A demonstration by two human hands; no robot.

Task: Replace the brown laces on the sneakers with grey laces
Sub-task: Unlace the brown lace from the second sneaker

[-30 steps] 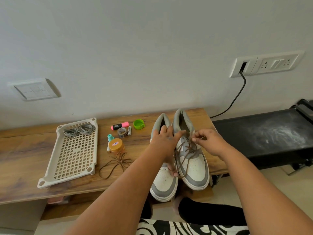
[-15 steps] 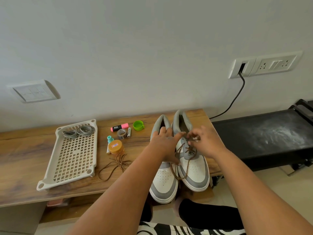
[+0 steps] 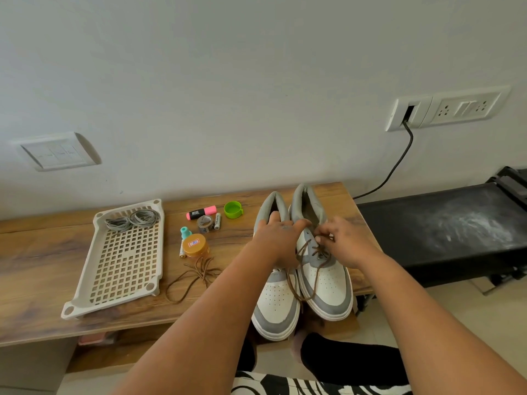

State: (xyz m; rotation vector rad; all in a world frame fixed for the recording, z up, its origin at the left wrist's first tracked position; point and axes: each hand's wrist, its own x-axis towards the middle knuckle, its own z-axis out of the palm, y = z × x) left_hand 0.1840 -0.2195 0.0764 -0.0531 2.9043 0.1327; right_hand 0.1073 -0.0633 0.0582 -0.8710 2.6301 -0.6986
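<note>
- Left hand (image 3: 278,240) is pressing down across the pair of sneakers, its fingers (image 3: 273,216) draped over the collar of the left sneaker (image 3: 275,306) and its thumb reaching onto the right sneaker (image 3: 325,283); I am reading it as bracing the shoes, not clenching around anything.
- Right hand (image 3: 343,240) is pinching the brown lace (image 3: 302,252) at the upper eyelets of the right sneaker, fingertips closed on the strand.
- Loose loops of that lace are trailing down between the two toe caps toward the near edge of the worktop (image 3: 42,252).
- Both sneakers are sitting side by side at the right end of the worktop, toes pointing near and overhanging the edge.
- A second brown lace (image 3: 196,273) is lying free on the wood, just left of the sneakers and near the orange-lidded jar (image 3: 195,245).
- Grey laces (image 3: 132,219) are lying coiled in the far end of the white lattice tray (image 3: 122,266), well left of the shoes.
- A pink highlighter (image 3: 201,212), a tape roll (image 3: 204,223) and a green cap (image 3: 233,209) are resting between the tray and the sneakers, toward the far side.
</note>
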